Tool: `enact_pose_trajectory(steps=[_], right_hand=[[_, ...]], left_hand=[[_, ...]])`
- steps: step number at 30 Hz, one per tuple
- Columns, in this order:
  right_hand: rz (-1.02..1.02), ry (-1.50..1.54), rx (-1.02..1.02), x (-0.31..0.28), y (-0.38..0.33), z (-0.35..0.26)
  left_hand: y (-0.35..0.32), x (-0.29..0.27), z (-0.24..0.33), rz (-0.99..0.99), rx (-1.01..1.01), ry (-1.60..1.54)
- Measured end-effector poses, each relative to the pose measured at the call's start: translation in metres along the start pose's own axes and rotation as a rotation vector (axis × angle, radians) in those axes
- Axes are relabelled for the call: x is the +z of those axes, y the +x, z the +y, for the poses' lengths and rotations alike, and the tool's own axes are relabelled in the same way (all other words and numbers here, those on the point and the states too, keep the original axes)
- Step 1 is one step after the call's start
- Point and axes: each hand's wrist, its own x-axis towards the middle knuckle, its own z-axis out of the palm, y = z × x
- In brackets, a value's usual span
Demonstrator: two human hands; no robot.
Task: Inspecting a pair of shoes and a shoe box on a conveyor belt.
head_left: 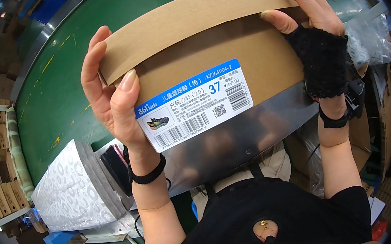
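Between my two hands I hold a brown cardboard shoebox (264, 47), tilted so its long side faces me. A white and blue label (198, 104) with a small shoe picture and barcodes is stuck on that side. Along its top runs a lid edge (197, 17), with a dark gap beneath it toward the right. My left hand (113, 90) grips the left end, thumb in front and fingers behind. At the right end is my right hand (316, 14), in a black fingerless glove (320, 55), its fingers over the lid and its thumb by the lid's lower edge.
Behind the box stretches a green work surface (62, 89), with a metal edge strip (244, 140) nearer me. A stack of patterned wrapping sheets (74, 185) and a dark phone-like object (115, 168) lie at left. Clear plastic (370, 34) sits at right; shelved boxes (2, 201) stand far left.
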Motion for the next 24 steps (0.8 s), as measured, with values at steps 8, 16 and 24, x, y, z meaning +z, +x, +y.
enact_pose_trajectory(steps=[8, 16, 24], right_hand=[[0.013, -0.066, -0.078, 0.001, -0.001, 0.0], [-0.001, -0.029, -0.083, 0.002, -0.002, -0.003], [0.01, 0.023, -0.075, 0.005, -0.004, -0.008]], left_hand=[[0.0, -0.007, 0.001, -0.013, 0.028, 0.008], [-0.002, -0.01, 0.004, -0.001, 0.027, 0.0], [-0.003, -0.014, 0.007, 0.006, 0.034, -0.011]])
